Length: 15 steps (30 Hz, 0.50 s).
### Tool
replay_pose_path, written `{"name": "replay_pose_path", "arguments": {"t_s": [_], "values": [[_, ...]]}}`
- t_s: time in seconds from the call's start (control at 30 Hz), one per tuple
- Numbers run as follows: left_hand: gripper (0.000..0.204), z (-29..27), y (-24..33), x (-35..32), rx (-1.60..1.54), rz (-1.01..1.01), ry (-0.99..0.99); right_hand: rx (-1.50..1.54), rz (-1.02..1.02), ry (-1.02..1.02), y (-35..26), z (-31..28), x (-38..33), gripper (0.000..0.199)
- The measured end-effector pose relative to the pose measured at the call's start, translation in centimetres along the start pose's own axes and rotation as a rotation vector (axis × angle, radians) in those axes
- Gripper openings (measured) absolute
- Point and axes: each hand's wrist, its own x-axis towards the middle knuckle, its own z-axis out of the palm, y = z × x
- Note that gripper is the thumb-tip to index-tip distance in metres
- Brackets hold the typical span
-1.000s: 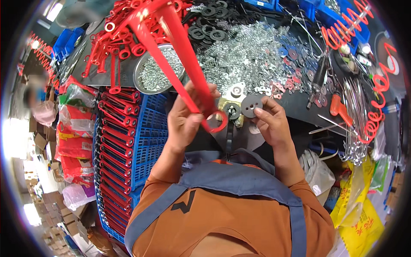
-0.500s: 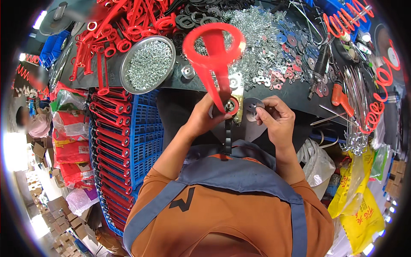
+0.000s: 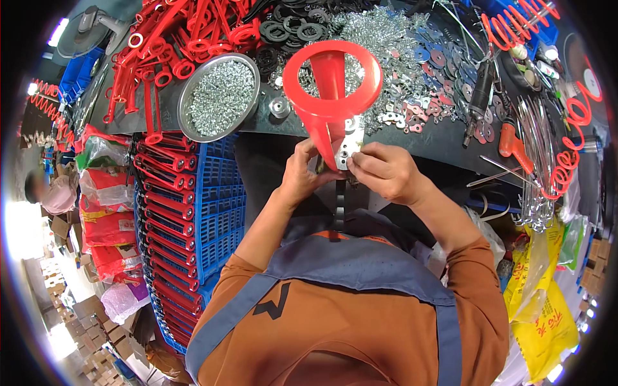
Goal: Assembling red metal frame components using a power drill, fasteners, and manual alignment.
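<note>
My left hand (image 3: 300,172) is closed round the near end of a red handle part (image 3: 320,136), whose broad ring rises toward the far side of the bench. Against that near end lies a shiny metal plate with small holes (image 3: 343,156). My right hand (image 3: 386,172) has its thumb and fingers pinched at the plate's right edge. The fingers hide part of the plate, so its full outline does not show. Just beyond my hands, a pale metal strip (image 3: 353,132) stands at the bench edge.
A round metal bowl of small silvery parts (image 3: 219,96) sits left of my hands. Red handles (image 3: 154,48) pile up behind it. Loose discs (image 3: 444,61) spread rightward, near a dark power driver (image 3: 479,96). A blue crate (image 3: 219,199) stands left of my lap beside stacked red handles.
My right hand has moved left with the round holed metal disc, up to the near end of the red part. The red ring has shifted slightly right and tilted.
</note>
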Motion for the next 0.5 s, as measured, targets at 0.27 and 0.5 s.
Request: {"name": "replay_pose_path", "arguments": {"t_s": [0.27, 0.5], "values": [[0.045, -1.5, 0.8, 2.1, -0.029, 0.225, -0.168, -0.042, -0.03, -0.348, -0.5, -0.8, 0.3, 0.009], [0.041, -1.1, 0.5, 1.3, -0.151, 0.107, -0.171, 0.01, 0.146, -0.281, -1.7, -0.4, -1.1, 0.019]]}}
